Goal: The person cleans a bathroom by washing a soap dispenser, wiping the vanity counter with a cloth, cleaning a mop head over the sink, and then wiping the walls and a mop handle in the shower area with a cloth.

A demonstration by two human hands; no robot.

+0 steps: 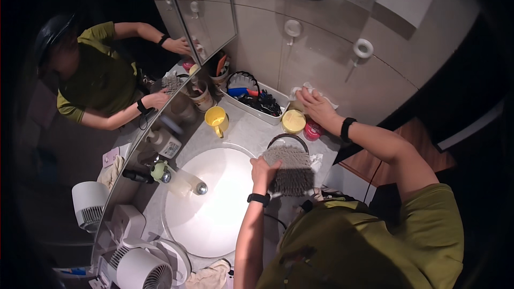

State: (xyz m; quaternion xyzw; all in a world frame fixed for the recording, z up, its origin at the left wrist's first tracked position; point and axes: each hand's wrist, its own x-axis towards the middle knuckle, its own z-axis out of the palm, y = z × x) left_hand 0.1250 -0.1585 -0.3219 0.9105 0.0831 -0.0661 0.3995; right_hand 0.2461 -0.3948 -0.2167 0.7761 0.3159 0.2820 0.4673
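My right hand [319, 109] presses a crumpled white wipe [325, 96] against the tiled wall, fingers stretched over it. Just below that hand stand a jar with a yellow lid [293, 121] and a small pink-red jar [312, 130]. At the basin's right rim, my left hand [262, 173] grips the left edge of a grey shaggy cloth [292, 170], its thumb lying on top. Some of its fingers are hidden. A dark ring-shaped object [289, 138] shows partly behind the cloth.
The white round basin [182, 230] has a faucet [200, 188]. A yellow mug [216, 121] and a white tray [270, 116] of dark small items stand behind it. A soap bottle [165, 143] and white fan [142, 267] are at left, beside the mirror [123, 91]. Wall hooks [292, 28] stick out.
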